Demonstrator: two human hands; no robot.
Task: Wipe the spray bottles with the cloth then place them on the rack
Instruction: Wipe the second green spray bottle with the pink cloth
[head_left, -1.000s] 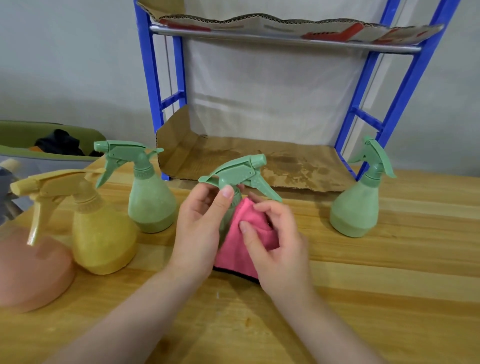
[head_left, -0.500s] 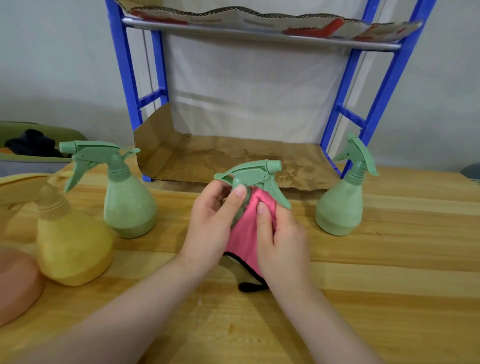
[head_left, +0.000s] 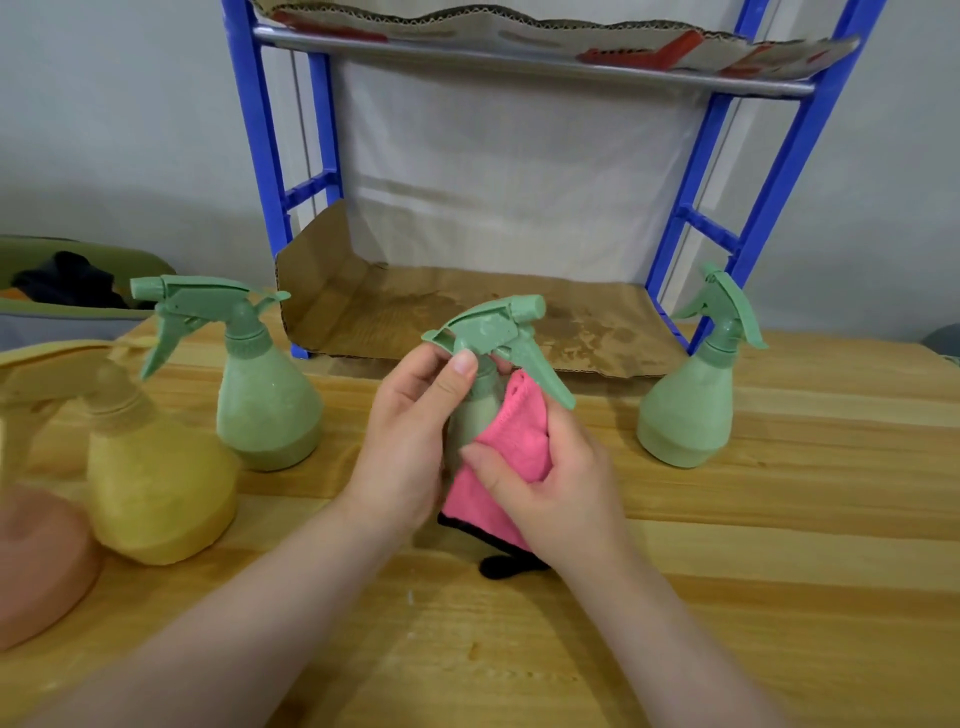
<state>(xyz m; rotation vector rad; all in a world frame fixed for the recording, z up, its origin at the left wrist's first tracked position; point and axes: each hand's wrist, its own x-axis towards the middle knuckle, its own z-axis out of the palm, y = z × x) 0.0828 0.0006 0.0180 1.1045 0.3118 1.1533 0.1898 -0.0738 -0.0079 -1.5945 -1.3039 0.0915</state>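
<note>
Fingers of both hands grip green btl, body hidden by pink cloth.

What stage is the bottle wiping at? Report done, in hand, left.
Done: nothing; the rack's cardboard shelf holds no bottles.
In hand: left hand grips a green spray bottle; right hand presses the pink cloth against it.
Left: four more bottles stand on the table.

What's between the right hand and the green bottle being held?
The pink cloth: the right hand presses it against the held green bottle, which the left hand grips at the neck. Head view shows it.
</note>
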